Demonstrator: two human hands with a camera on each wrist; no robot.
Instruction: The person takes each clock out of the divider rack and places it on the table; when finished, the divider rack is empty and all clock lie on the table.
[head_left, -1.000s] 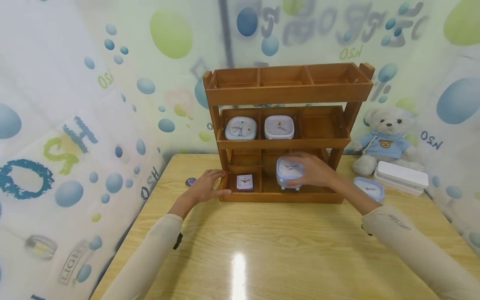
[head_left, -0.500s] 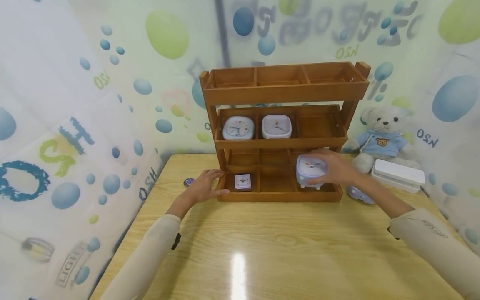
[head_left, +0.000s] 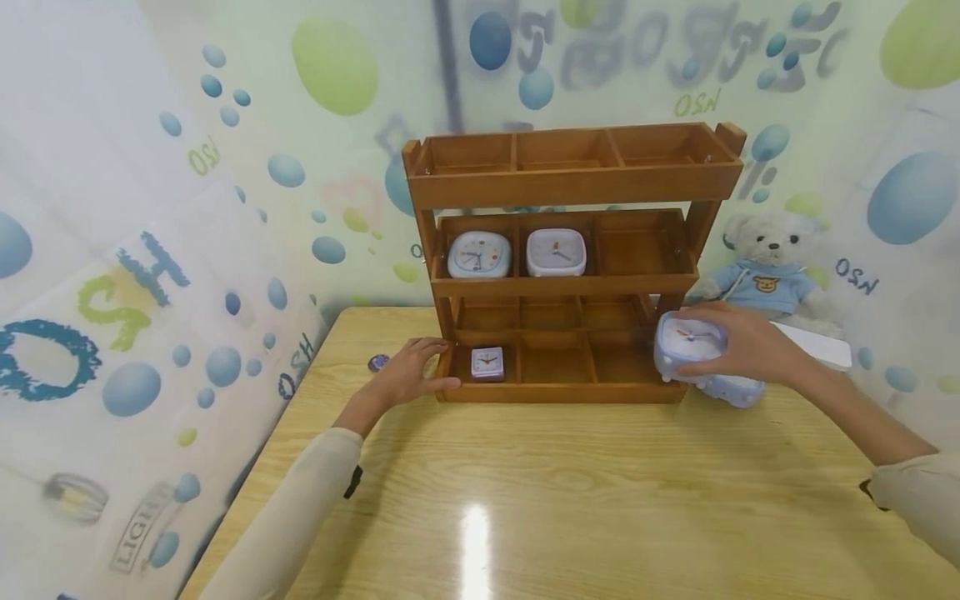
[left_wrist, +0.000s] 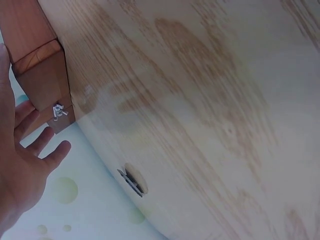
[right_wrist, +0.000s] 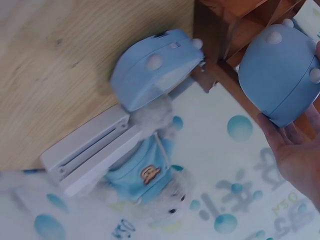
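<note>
Right hand (head_left: 757, 343) is gripping the pale-blue alarm clock (head_left: 686, 340), thumb on the near side and fingers round the far side, so the clock's just left of the palm, by the right end of the wooden shelf's (head_left: 558, 393) bottom tier; no obvious long axis, face tipped up. Second blue clock (head_left: 738, 390) is on the worktop (head_left: 570, 479) beside that end, way nearer this hand than the left hand (head_left: 408, 373); that one's fingers are loosely spread at the shelf's left end.
</note>
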